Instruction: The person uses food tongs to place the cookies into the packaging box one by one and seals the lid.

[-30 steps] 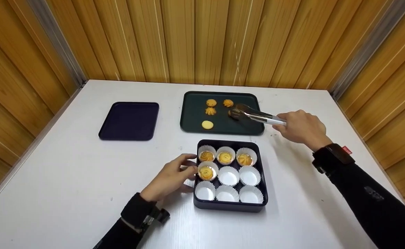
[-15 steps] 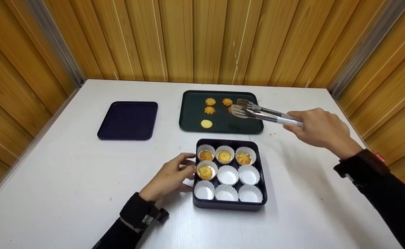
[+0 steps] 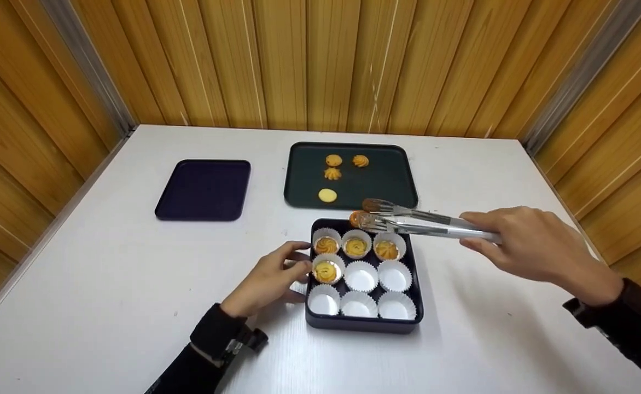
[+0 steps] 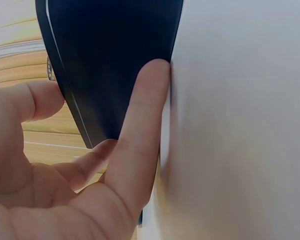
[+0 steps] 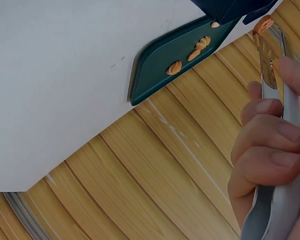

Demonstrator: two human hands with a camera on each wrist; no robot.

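My right hand (image 3: 536, 246) grips a pair of tongs (image 3: 435, 227). Between the tong tips is an orange-brown cookie (image 5: 264, 24), held above the back edge of a dark square box (image 3: 361, 325). White paper cups fill the box in rows; piped cookies sit in the back row's cups and in the middle row's left one, such as this swirled cookie (image 3: 326, 271). The middle row's centre paper cup (image 3: 361, 277) holds nothing, like the others toward the front. My left hand (image 3: 268, 282) rests against the box's left side, its fingertips (image 4: 155, 72) touching the wall.
Behind the box lies a dark green tray (image 3: 386, 189) with several cookies, among them a pale round cookie (image 3: 327, 195). A dark purple square tray (image 3: 203, 190) lies at the back left of the white table (image 3: 107, 284). Wood-patterned walls enclose the table's back and sides.
The tongs have lifted a cookie off the green tray's right part. My right hand has brought it toward me and down, over the box's back edge. My left hand stays put.
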